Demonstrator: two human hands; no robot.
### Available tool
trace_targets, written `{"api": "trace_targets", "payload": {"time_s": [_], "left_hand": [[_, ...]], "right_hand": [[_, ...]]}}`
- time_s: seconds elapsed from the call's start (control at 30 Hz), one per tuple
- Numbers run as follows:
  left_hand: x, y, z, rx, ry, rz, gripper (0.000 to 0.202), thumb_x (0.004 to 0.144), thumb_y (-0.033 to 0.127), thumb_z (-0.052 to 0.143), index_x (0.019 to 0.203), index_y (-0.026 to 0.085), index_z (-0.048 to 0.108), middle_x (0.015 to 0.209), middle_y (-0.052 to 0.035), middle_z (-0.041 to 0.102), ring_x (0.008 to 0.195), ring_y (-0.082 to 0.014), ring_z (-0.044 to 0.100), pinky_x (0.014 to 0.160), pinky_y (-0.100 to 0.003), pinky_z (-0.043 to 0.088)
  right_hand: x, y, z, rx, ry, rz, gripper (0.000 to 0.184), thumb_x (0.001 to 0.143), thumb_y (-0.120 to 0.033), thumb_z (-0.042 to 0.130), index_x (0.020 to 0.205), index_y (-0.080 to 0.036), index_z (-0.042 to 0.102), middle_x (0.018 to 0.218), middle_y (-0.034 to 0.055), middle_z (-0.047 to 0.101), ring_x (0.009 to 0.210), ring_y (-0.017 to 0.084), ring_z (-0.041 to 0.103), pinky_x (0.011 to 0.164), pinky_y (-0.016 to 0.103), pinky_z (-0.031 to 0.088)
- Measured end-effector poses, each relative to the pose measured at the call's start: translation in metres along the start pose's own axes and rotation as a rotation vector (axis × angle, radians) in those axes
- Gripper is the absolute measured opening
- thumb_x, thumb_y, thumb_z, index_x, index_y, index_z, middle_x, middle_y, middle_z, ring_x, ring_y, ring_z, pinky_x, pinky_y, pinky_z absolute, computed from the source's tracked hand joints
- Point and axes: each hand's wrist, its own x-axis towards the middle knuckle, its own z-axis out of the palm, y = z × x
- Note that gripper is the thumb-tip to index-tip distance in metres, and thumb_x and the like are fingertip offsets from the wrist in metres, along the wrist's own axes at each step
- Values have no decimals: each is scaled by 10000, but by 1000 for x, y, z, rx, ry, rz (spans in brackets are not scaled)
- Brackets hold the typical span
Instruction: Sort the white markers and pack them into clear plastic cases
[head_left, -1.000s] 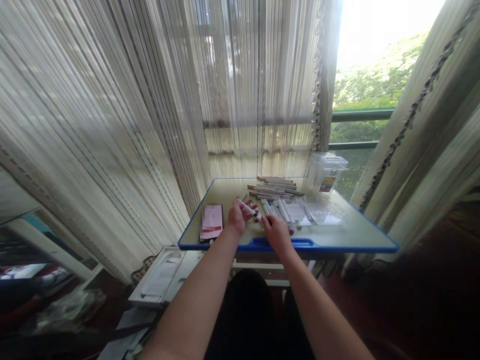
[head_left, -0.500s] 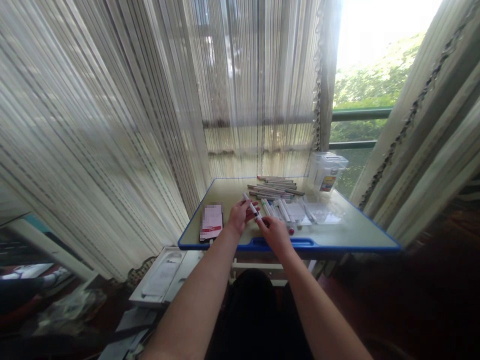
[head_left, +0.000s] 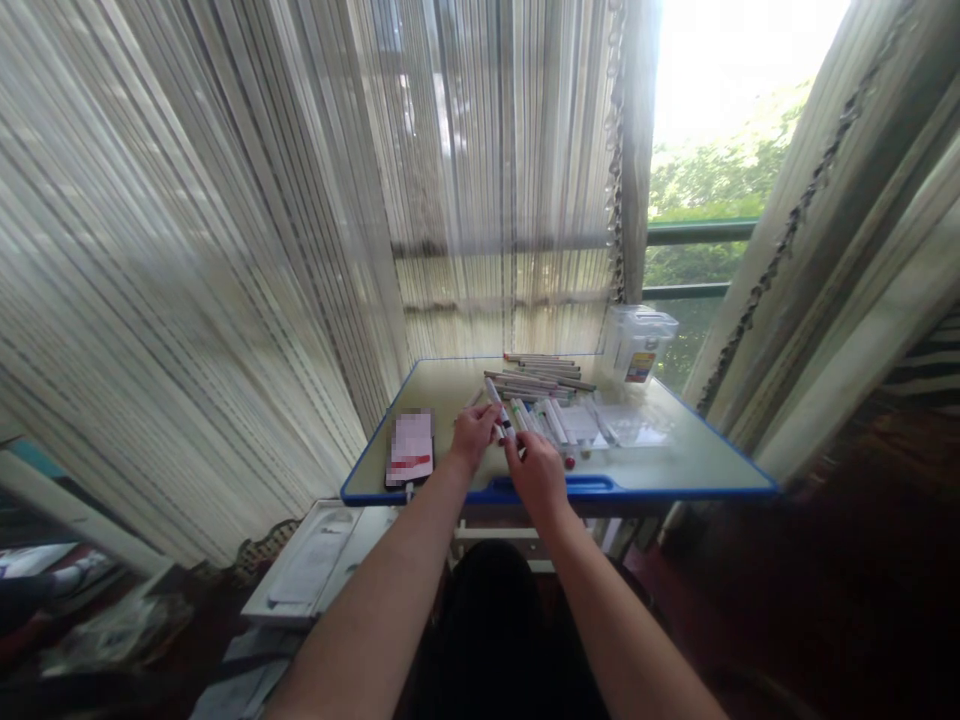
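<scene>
- Over the near part of the table (head_left: 705, 468), a person's two hands meet around one white marker (head_left: 493, 394), which tilts with its far end up and leaning left; a black band circles it near the right fingers.
- The left hand (head_left: 474, 434) is mostly closed, its fingertips drawn together on the marker's middle.
- The right hand (head_left: 538, 468) is curled too, thumb and fingers pinching the lower end.
- Just right of the marker lie more white markers (head_left: 556, 420), some with green marks, beside clear plastic packaging (head_left: 637, 425) spread flat.
- Beyond them, toward the far edge, is a loose pile of thin pens (head_left: 534, 380) — mostly pointing sideways.
- A small red round thing (head_left: 570, 462) sits near the right hand; what it is cannot be told.
- At the left lies a phone (head_left: 412, 448), a white plug at its lower end.
- At the far right corner stands a clear plastic box (head_left: 642, 342) — upright, with a label on its front.
</scene>
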Motion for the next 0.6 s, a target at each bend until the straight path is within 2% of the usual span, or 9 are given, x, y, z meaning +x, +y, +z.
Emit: {"api": "trace_targets", "payload": {"time_s": [0.1,0.2,0.33,0.4,0.5,0.6], "left_hand": [[1,7,7,40,10,51,368,670,487,656,623,123,627,426,63,416,358,-31,330,365,-180,220],[9,18,22,-6,-30,76,401,682,520,639,681,119,644,476,49,471,364,-29,341,363,-181,223],[36,28,54,42,-146,157,424,697,531,634,633,113,622,457,47,465,347,-19,317,362,-181,206],[51,30,72,62,-195,177,411,700,523,640,672,113,630,458,51,472,345,-19,320,362,-177,217],[72,29,96,33,-257,184,404,672,491,680,840,125,651,599,23,600,389,-31,403,395,-178,318],[90,19,107,92,-342,255,414,631,465,723,860,124,667,724,-28,678,582,-103,585,550,-224,468]], "right_hand": [[-3,0,-12,-68,115,-89,283,922,-307,434,783,-185,649,734,56,668,662,157,599,644,252,420],[4,11,-33,-160,213,-152,247,916,-306,473,808,-189,662,730,43,667,672,150,604,641,240,406],[26,38,-61,-220,297,-195,200,900,-286,512,836,-186,674,748,35,679,709,154,605,675,243,410],[36,51,-70,-248,312,-200,191,895,-277,520,839,-181,675,749,35,681,718,159,595,697,253,413],[42,65,-75,-302,310,-135,214,887,-265,530,743,-181,664,661,26,645,692,166,560,696,270,408],[40,72,-71,-327,301,-69,219,874,-247,541,700,-188,659,641,31,629,741,179,548,774,298,411]]}}
